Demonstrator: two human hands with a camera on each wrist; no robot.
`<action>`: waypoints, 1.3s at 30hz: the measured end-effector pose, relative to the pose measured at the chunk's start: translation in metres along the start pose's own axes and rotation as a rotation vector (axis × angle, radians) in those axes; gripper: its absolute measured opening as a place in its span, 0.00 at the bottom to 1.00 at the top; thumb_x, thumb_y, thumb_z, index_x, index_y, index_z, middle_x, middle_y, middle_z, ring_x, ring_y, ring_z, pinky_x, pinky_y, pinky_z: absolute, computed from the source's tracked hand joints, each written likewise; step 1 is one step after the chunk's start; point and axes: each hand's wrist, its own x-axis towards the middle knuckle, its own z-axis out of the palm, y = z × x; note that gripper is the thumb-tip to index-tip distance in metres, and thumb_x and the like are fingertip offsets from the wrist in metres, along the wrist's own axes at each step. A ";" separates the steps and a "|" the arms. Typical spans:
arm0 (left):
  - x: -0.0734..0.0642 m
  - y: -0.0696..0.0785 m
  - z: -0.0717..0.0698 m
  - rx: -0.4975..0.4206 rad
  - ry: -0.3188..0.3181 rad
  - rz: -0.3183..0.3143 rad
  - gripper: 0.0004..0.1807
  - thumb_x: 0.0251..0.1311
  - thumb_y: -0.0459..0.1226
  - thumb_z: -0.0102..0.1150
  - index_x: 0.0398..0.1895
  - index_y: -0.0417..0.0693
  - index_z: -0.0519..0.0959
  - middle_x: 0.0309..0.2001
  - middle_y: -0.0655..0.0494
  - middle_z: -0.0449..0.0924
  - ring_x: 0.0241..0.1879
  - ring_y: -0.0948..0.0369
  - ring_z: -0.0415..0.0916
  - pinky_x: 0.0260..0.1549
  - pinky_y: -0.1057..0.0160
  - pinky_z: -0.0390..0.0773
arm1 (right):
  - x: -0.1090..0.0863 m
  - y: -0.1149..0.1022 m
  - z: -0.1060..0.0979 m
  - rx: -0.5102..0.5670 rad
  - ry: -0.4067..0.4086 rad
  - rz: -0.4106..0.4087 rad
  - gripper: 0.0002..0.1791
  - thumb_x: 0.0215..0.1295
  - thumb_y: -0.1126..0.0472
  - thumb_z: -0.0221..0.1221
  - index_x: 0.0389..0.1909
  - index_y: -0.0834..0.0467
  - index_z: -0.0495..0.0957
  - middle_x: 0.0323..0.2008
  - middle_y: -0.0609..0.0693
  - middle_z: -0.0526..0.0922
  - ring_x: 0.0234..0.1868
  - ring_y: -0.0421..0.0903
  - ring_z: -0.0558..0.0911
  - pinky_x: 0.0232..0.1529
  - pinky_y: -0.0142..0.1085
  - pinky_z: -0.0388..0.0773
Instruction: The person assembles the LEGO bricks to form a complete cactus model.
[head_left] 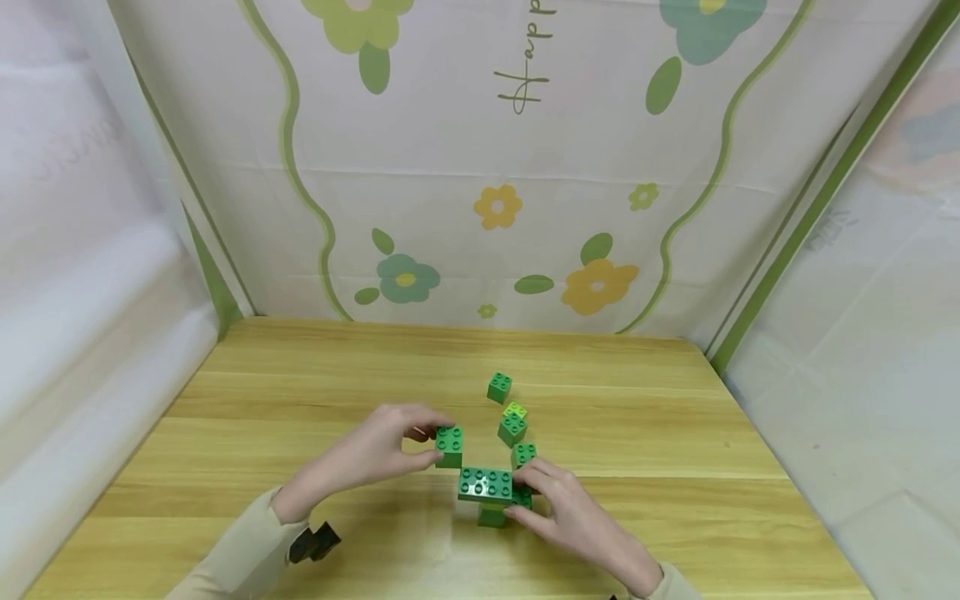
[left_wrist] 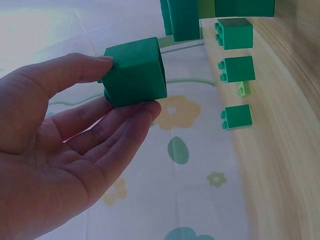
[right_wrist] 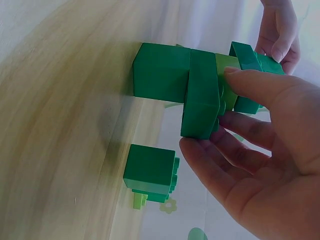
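My left hand [head_left: 382, 446] pinches a square green toy building brick [left_wrist: 134, 72] between thumb and fingers, holding it up in the air. Beside that brick, just to its right in the head view, stands a stack of bricks gripped by my right hand [head_left: 570, 510]. From the table up, the right wrist view shows a green base brick [right_wrist: 160, 72], a green brick [right_wrist: 200, 95] jutting out sideways, a light green brick [right_wrist: 227, 77] and a long green top brick [head_left: 486, 485]. My right thumb lies against the light green layer, with fingers under the jutting brick.
Right of the stack, a green brick [head_left: 525, 455] sits close to my right fingers. Farther back are another green brick [head_left: 512, 430], a small lime brick [head_left: 515, 410] and a third green one [head_left: 499, 387]. Flowered cloth [head_left: 450, 150] walls in the wooden table [head_left: 337, 358].
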 end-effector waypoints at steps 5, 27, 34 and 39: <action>-0.002 0.004 0.002 -0.025 -0.024 -0.017 0.19 0.60 0.34 0.66 0.55 0.41 0.80 0.50 0.49 0.86 0.44 0.60 0.85 0.45 0.69 0.85 | 0.001 0.000 0.000 0.000 0.002 -0.009 0.16 0.63 0.52 0.67 0.47 0.55 0.81 0.45 0.41 0.82 0.44 0.34 0.82 0.45 0.26 0.84; -0.004 0.008 0.014 -0.049 -0.060 0.036 0.18 0.59 0.34 0.66 0.54 0.42 0.81 0.47 0.53 0.87 0.43 0.65 0.84 0.42 0.73 0.83 | 0.001 0.001 0.000 -0.002 0.015 -0.024 0.15 0.61 0.54 0.68 0.47 0.55 0.81 0.45 0.41 0.82 0.45 0.35 0.83 0.46 0.27 0.84; -0.003 0.009 0.015 -0.044 -0.063 0.034 0.18 0.60 0.34 0.67 0.54 0.42 0.81 0.47 0.53 0.87 0.42 0.66 0.83 0.42 0.70 0.85 | 0.002 -0.002 -0.002 0.024 0.018 -0.021 0.20 0.63 0.51 0.66 0.53 0.56 0.79 0.47 0.42 0.81 0.46 0.37 0.84 0.46 0.28 0.84; -0.004 0.010 0.015 -0.044 -0.072 0.024 0.18 0.61 0.34 0.66 0.55 0.42 0.81 0.48 0.52 0.86 0.43 0.65 0.83 0.42 0.69 0.85 | 0.004 -0.005 -0.004 0.029 0.042 -0.036 0.26 0.66 0.49 0.63 0.61 0.56 0.75 0.50 0.44 0.82 0.46 0.37 0.84 0.46 0.29 0.85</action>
